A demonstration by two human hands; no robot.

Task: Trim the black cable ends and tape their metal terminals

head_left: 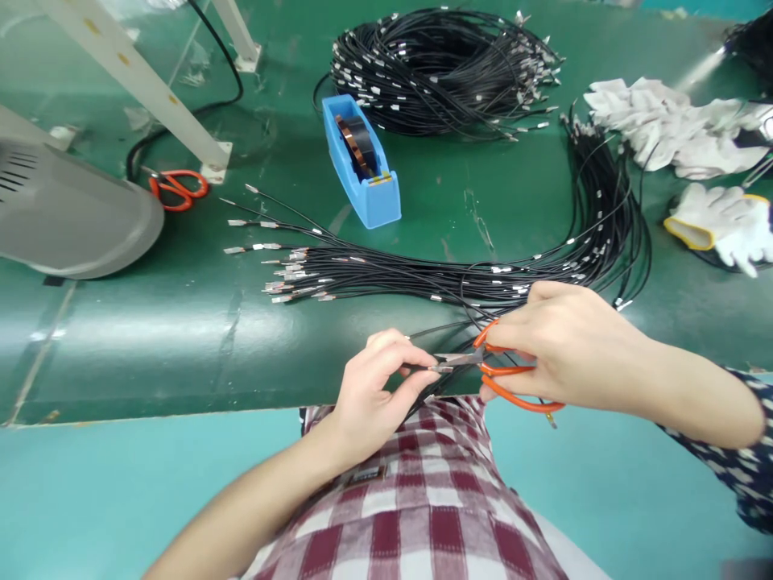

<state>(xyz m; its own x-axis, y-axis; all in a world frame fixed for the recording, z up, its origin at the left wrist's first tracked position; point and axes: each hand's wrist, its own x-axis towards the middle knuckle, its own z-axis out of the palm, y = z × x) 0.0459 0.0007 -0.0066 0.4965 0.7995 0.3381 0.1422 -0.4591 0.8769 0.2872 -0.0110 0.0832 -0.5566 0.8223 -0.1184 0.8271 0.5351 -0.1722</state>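
Observation:
My left hand (378,387) pinches the end of a thin black cable, its pale tip showing just past my fingertips. From the right, my right hand (561,346) grips orange-handled scissors (513,370), and their blades lie at that cable tip. Whether the blades touch the tip is too small to tell. Behind both hands a long bundle of black cables (386,274) with white labels and metal ends lies on the green table (150,346), curving away at the right.
A large coil of black cables (435,68) and a blue tape dispenser (368,169) lie farther back. Orange scissors (179,189) rest beside a grey machine (72,209) and a white post (163,97) at left. White gloves (670,129) lie at right.

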